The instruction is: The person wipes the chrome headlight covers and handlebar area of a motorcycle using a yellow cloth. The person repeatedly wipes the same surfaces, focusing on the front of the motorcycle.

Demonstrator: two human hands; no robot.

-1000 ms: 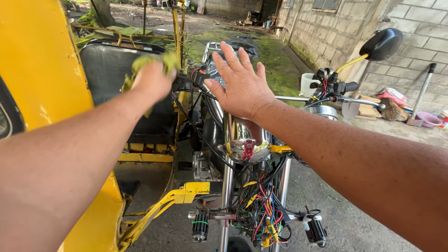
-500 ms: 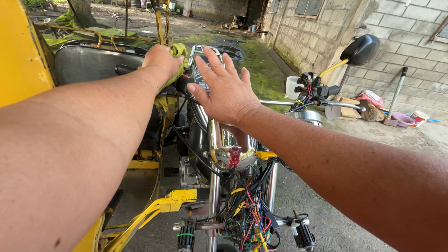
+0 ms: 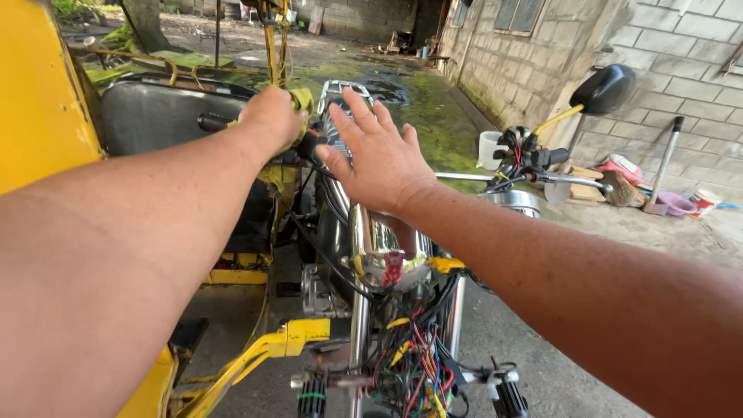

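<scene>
Head view: your left hand (image 3: 271, 116) is closed around a yellow-green cloth (image 3: 300, 101) at the motorcycle's left handlebar grip (image 3: 213, 122). Your right hand (image 3: 379, 159) hovers flat, fingers spread, holding nothing, above the chrome fuel tank (image 3: 340, 116). Exposed coloured wiring (image 3: 414, 348) hangs below. A yellow sidecar frame (image 3: 46, 108) crowds the left; a black mirror (image 3: 605, 89) stands on the right.

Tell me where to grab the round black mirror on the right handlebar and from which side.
Take the black mirror by its yellow stem just below the head, coming from the near side. The stem slants up and right from the handlebar and stands free of the red cables lower down, so the hands probably close round it more surely than the smooth rounded head.
</scene>
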